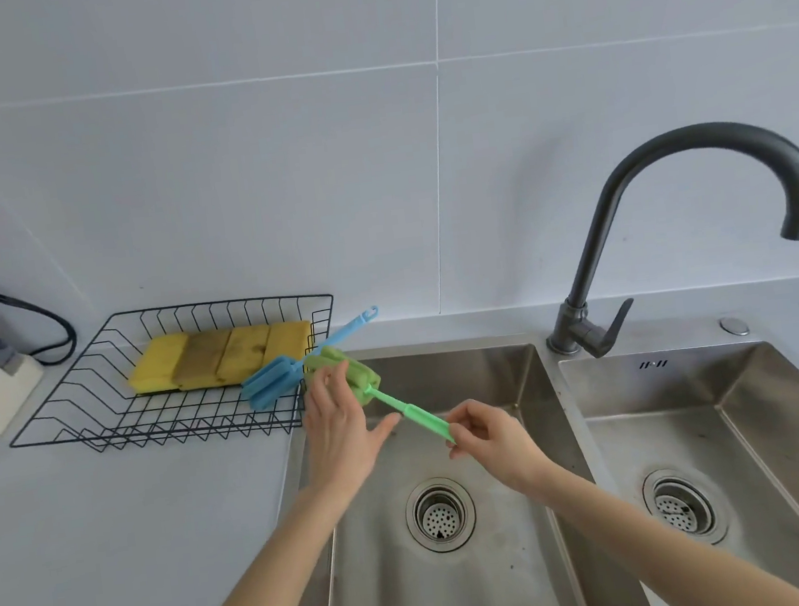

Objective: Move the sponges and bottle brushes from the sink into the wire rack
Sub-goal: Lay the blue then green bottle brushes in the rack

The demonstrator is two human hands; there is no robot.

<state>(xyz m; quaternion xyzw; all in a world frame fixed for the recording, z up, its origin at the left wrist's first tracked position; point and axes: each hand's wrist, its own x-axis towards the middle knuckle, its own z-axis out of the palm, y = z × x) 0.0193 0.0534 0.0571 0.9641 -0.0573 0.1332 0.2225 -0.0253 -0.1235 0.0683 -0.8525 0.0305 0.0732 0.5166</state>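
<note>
A black wire rack point(74, 389) stands on the counter left of the sink. Several yellow sponges point(219, 355) lie side by side in it. A blue bottle brush point(267, 380) rests in the rack's right end, its handle sticking out over the rim. A green bottle brush point(407, 409) hangs over the left sink basin point(475, 588), its foam head near the rack's right edge. My right hand point(490, 437) pinches the end of its handle. My left hand point(339, 424) has fingers spread, touching the green foam head.
A dark curved faucet point(626, 212) rises behind the divider between the left basin and the right basin point(758, 411). Both basins have round drains. A black cable point(48, 318) and a pale appliance sit at the far left of the grey counter point(115, 534).
</note>
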